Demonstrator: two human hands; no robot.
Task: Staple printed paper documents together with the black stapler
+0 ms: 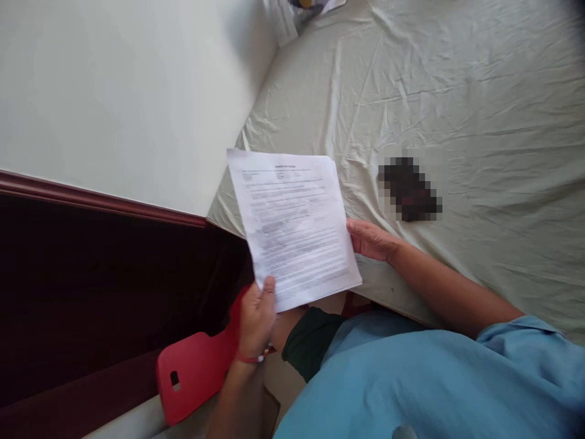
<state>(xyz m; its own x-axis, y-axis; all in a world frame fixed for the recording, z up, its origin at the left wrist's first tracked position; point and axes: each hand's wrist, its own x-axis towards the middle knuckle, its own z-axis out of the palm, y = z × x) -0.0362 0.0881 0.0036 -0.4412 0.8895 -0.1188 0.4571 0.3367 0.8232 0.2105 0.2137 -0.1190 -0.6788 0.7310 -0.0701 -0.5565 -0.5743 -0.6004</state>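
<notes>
A printed sheet of white paper [295,225], covered in small text, is held up in front of me. My left hand [256,317] grips its lower left corner with the thumb on top. My right hand [371,239] holds its right edge, fingers behind the sheet. The paper hangs over the edge of a bed with a pale, wrinkled sheet [457,110].
A dark blurred object [409,189] lies on the bed right of the paper. A red plastic chair [196,366] stands below my left hand. A white wall [114,91] with a dark red skirting runs along the left. Clutter sits at the bed's far end.
</notes>
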